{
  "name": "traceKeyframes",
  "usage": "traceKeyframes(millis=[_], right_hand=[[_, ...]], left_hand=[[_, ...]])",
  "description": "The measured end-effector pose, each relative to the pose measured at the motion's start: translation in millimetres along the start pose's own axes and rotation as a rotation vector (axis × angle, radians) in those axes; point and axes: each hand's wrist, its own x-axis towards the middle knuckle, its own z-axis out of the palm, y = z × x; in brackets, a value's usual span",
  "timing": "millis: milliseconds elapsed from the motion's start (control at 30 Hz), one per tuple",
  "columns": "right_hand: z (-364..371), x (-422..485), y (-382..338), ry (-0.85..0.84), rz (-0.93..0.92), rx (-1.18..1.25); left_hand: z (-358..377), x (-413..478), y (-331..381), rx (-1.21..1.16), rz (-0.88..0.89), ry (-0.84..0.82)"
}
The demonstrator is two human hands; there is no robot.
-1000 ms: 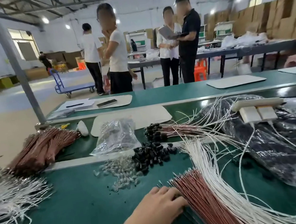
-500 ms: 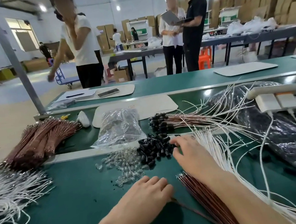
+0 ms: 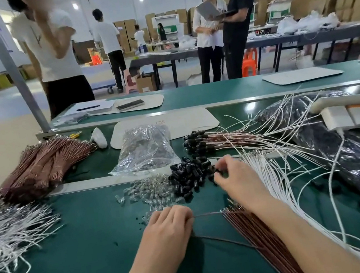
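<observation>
Left hand [image 3: 165, 230], fist closed round one brown wire [image 3: 214, 239] near the middle of the worktop's [image 3: 87, 257] front edge: the trailing length could snag in the brown bundle [image 3: 261, 241] and drag others out. Black caps [image 3: 190, 177] heaped at the rear edge, right hand's [image 3: 235, 179] fingertips curled into them; whether one is pinched cannot be told, and a loose hold could drop it. The wire's long axis runs left to right, slanting frontward; its short free end points right.
</observation>
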Motion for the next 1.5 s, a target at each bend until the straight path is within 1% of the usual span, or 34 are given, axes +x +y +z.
traceKeyframes(millis=[67,133,200,233,267,333,467,567,1033,1500], right_hand=[[-16.0,-6.3,3.6,0.086,0.077,0.378],[-26.7,-17.9,1.7,0.114,0.189,0.811],[-25.4,-31.2,-2.9,0.045,0.284,1.314],[-22.1,-37.4,-5.4,0.002,0.333,1.51],[-18.5,-42.4,-8.2,-0.031,0.378,1.646],[-13.4,-46.9,-12.9,-0.079,0.419,1.782],[-12.0,-49.9,-17.9,-0.087,0.455,1.879],[-12.3,-50.7,-18.7,-0.103,0.468,1.901],[-6.7,-48.0,-16.5,-0.145,0.444,1.867],[-6.5,-46.8,-12.6,-0.143,0.395,1.839]], left_hand=[[-4.2,5.3,-0.6,-0.06,-0.057,0.098],[-9.6,9.8,1.4,-0.148,-0.123,0.177],[-12.2,9.9,2.2,-0.227,-0.175,0.215],[-12.0,8.0,1.3,-0.248,-0.187,0.216],[-11.6,4.6,0.0,-0.256,-0.196,0.211],[-9.7,-1.2,-4.0,-0.253,-0.21,0.196],[-9.1,-4.6,-6.4,-0.291,-0.241,0.194],[-7.7,-3.3,-5.7,-0.306,-0.265,0.181],[-7.2,-3.9,-5.8,-0.291,-0.26,0.164],[-8.7,-2.1,-5.1,-0.268,-0.248,0.157]])
